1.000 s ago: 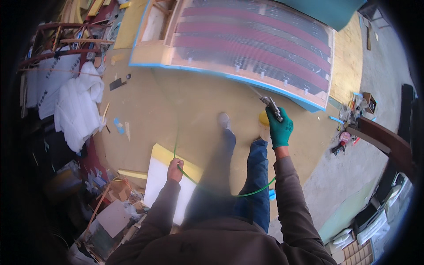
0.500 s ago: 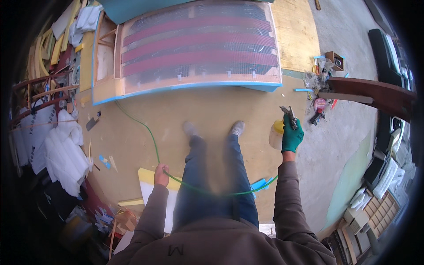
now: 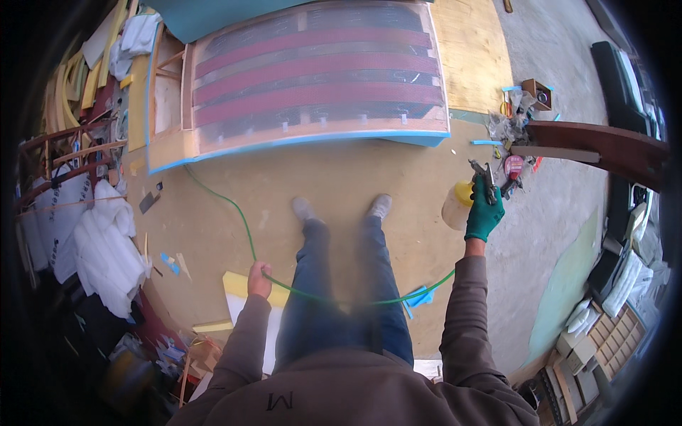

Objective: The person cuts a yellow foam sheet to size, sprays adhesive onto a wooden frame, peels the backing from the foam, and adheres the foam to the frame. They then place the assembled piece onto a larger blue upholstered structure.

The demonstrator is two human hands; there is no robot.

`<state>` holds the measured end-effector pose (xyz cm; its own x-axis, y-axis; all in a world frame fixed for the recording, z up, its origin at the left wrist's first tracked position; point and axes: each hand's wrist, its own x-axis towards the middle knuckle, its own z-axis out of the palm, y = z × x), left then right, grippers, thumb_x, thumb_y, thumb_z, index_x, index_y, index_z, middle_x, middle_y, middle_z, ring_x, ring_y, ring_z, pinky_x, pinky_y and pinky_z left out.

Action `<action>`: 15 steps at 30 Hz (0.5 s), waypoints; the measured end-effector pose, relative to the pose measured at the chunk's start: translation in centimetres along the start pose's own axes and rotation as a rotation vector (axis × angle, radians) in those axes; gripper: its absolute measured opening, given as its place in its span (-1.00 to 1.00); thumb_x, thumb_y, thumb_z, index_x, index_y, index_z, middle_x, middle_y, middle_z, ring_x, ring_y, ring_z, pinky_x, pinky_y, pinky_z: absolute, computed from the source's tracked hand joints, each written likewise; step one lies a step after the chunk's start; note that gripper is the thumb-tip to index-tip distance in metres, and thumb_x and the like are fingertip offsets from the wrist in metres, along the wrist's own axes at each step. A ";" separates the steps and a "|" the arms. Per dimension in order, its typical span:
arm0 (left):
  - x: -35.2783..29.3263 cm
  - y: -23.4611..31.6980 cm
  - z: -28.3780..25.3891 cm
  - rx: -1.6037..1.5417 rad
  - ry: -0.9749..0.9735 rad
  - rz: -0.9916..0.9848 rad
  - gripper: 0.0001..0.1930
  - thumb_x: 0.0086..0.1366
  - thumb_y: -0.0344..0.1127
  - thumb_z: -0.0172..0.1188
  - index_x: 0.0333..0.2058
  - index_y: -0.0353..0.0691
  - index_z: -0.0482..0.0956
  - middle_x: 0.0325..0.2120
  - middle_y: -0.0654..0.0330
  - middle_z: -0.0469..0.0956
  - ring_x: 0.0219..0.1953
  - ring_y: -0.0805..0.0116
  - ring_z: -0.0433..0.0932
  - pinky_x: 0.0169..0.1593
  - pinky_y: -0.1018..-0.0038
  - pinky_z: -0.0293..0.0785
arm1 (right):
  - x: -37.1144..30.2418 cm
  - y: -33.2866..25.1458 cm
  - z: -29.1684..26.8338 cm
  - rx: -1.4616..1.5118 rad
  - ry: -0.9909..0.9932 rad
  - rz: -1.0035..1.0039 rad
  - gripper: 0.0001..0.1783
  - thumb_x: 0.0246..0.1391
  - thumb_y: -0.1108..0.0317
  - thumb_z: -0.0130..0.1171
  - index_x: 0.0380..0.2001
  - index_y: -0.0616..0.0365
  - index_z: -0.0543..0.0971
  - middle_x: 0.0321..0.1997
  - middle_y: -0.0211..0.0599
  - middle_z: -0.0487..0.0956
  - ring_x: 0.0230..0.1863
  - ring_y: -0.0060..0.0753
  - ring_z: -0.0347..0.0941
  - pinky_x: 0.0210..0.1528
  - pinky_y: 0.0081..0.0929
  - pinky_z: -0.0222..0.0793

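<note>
Gloved in green, my right grip (image 3: 485,214) is closed around a spray gun (image 3: 483,176), held above the floor (image 3: 423,234) and right of my legs (image 3: 381,266); the gun's yellow-topped cup (image 3: 458,206) sits just beside that grip; my bare left grip (image 3: 259,280) is clamped on a green hose (image 3: 245,226) that bends across my legs; ahead lies a wooden frame (image 3: 172,148) with dark red straps (image 3: 312,98).

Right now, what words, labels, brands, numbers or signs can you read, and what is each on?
Brown top: one clear dark letter on the front; I don't copy lettering out.
White sheet, far left: dark print, too blurred to read.
Small red item at right: pale print, too small to read.
Spray gun in the gloved right hand: none legible.
</note>
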<state>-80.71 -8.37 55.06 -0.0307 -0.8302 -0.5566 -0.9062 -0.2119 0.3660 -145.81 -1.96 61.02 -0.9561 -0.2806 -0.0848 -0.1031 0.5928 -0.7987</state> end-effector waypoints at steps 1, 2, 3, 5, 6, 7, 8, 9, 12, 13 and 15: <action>-0.1 -0.4 -0.1 -0.020 0.031 0.045 -0.71 0.60 -0.12 0.23 -0.08 -0.29 0.56 -0.18 -0.15 0.65 -0.08 -0.14 0.64 0.05 0.08 0.57 | -0.3 -0.4 0.7 0.013 -0.015 -0.001 -0.63 0.36 0.06 0.50 -0.27 0.20 0.78 -0.45 -0.46 0.69 -0.42 -0.66 0.55 -0.31 -0.47 0.46; -0.4 -0.9 -0.1 -0.020 0.046 0.051 -0.71 0.60 -0.12 0.23 -0.08 -0.29 0.57 -0.17 -0.16 0.65 -0.08 -0.15 0.64 0.05 0.08 0.57 | -0.8 -0.8 1.5 0.025 -0.032 -0.002 -0.64 0.36 0.07 0.50 -0.27 0.20 0.78 -0.46 -0.48 0.68 -0.43 -0.67 0.53 -0.31 -0.48 0.45; -0.5 -1.4 -0.2 0.012 0.042 0.022 -0.71 0.60 -0.12 0.24 -0.08 -0.29 0.57 -0.16 -0.16 0.65 -0.07 -0.15 0.64 0.06 0.08 0.57 | -1.2 -1.2 2.4 0.038 -0.048 -0.005 -0.65 0.36 0.09 0.51 -0.28 0.19 0.78 -0.47 -0.49 0.66 -0.43 -0.68 0.52 -0.31 -0.50 0.44; -0.9 -2.6 -0.6 -0.036 0.021 -0.020 -0.73 0.59 -0.15 0.24 -0.05 -0.28 0.59 -0.10 -0.17 0.64 0.01 -0.19 0.63 0.12 0.07 0.55 | -2.4 -2.2 4.2 0.071 -0.102 -0.029 -0.67 0.35 0.10 0.51 -0.28 0.18 0.77 -0.48 -0.50 0.65 -0.43 -0.69 0.51 -0.32 -0.51 0.43; -1.0 -3.2 -0.9 -0.027 -0.004 -0.073 -0.74 0.58 -0.16 0.24 -0.04 -0.27 0.60 -0.07 -0.17 0.64 0.04 -0.21 0.62 0.15 0.06 0.54 | -3.1 -2.7 5.2 0.106 -0.125 -0.036 -0.66 0.35 0.10 0.51 -0.28 0.18 0.76 -0.49 -0.50 0.64 -0.43 -0.69 0.51 -0.32 -0.51 0.43; -1.2 -3.8 -1.1 -0.048 -0.004 -0.073 -0.74 0.58 -0.16 0.24 -0.04 -0.27 0.60 -0.08 -0.17 0.64 0.04 -0.21 0.62 0.15 0.06 0.54 | -3.7 -3.2 6.2 0.152 -0.156 -0.036 -0.66 0.36 0.09 0.51 -0.28 0.17 0.76 -0.50 -0.50 0.64 -0.43 -0.69 0.51 -0.33 -0.51 0.43; -1.4 -4.5 -1.3 -0.052 -0.006 -0.088 -0.74 0.59 -0.17 0.24 -0.04 -0.27 0.60 -0.09 -0.17 0.64 0.03 -0.21 0.62 0.14 0.05 0.55 | -4.3 -3.7 7.2 0.096 -0.176 -0.090 -0.66 0.35 0.07 0.50 -0.28 0.15 0.76 -0.50 -0.45 0.65 -0.43 -0.69 0.51 -0.33 -0.48 0.43; -1.8 -5.2 -1.6 -0.036 -0.013 -0.124 -0.75 0.59 -0.17 0.24 -0.04 -0.27 0.60 -0.09 -0.17 0.64 0.03 -0.21 0.62 0.14 0.05 0.55 | -4.9 -4.3 8.1 0.064 -0.191 -0.106 -0.66 0.35 0.07 0.50 -0.28 0.15 0.75 -0.50 -0.42 0.66 -0.43 -0.68 0.52 -0.33 -0.47 0.44; -2.8 -7.5 -2.1 -0.066 0.035 -0.140 -0.75 0.59 -0.17 0.24 -0.03 -0.26 0.61 -0.10 -0.17 0.64 0.02 -0.21 0.63 0.13 0.05 0.55 | -7.1 -6.1 11.4 -0.004 -0.249 -0.145 -0.66 0.33 0.05 0.52 -0.26 0.12 0.76 -0.49 -0.35 0.67 -0.43 -0.65 0.54 -0.32 -0.42 0.46; -3.2 -8.2 -2.3 -0.121 0.065 -0.131 -0.75 0.59 -0.17 0.24 -0.03 -0.26 0.61 -0.10 -0.17 0.65 0.02 -0.20 0.63 0.13 0.05 0.56 | -7.8 -6.7 12.6 -0.014 -0.270 -0.156 -0.66 0.32 0.04 0.52 -0.24 0.11 0.77 -0.49 -0.32 0.68 -0.43 -0.64 0.54 -0.31 -0.41 0.47; -3.9 -9.6 -2.6 -0.089 0.060 -0.170 -0.75 0.59 -0.17 0.24 -0.03 -0.26 0.61 -0.10 -0.16 0.65 0.02 -0.20 0.63 0.12 0.06 0.56 | -9.3 -7.9 15.0 -0.033 -0.305 -0.197 -0.66 0.31 0.02 0.52 -0.19 0.09 0.78 -0.47 -0.29 0.68 -0.42 -0.59 0.56 -0.29 -0.38 0.48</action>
<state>-70.79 -4.45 55.60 0.1476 -0.8072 -0.5715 -0.8552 -0.3944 0.3363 -132.03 -15.33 59.16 -0.7918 -0.6011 -0.1084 -0.2910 0.5274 -0.7982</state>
